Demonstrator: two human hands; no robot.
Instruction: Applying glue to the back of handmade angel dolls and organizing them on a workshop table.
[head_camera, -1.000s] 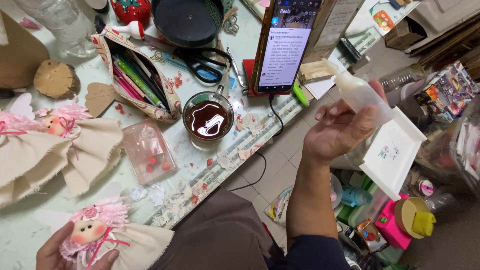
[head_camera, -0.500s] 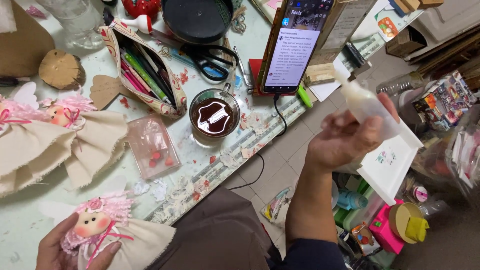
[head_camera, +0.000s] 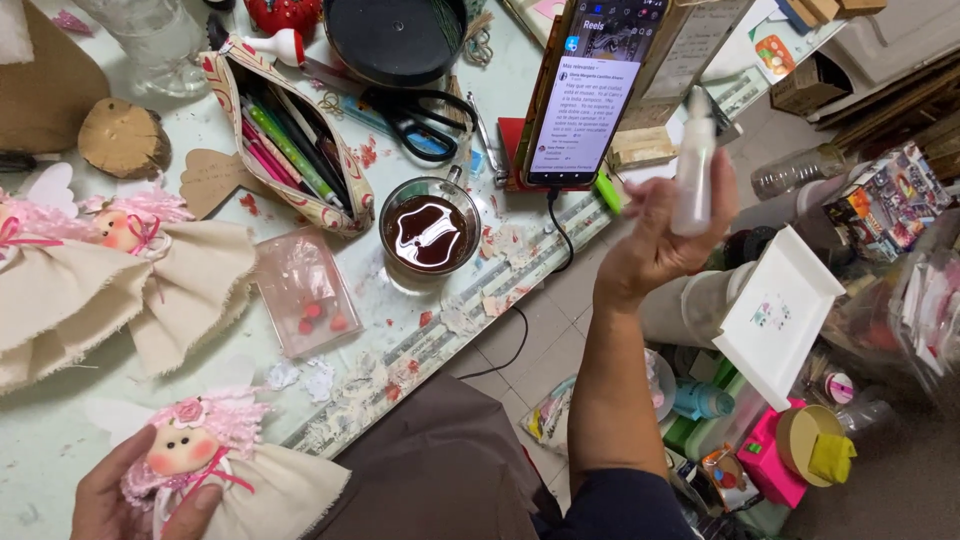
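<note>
My right hand is raised beside the table edge and grips a small white squeeze bottle, held nearly upright, nozzle up. My left hand at the bottom left holds a cloth doll with pink yarn hair, a painted face and a cream dress, its head between thumb and fingers. Another similar doll lies on the table to the left.
A glass cup of dark drink, an open pencil case, black scissors, a propped phone with a cable, a small clear bag of red bits. Cluttered boxes and a white tray on the floor at right.
My right hand has swung the white bottle from tilted toward the right to nearly upright and moved it closer to the table. My left hand keeps hold of the doll.
</note>
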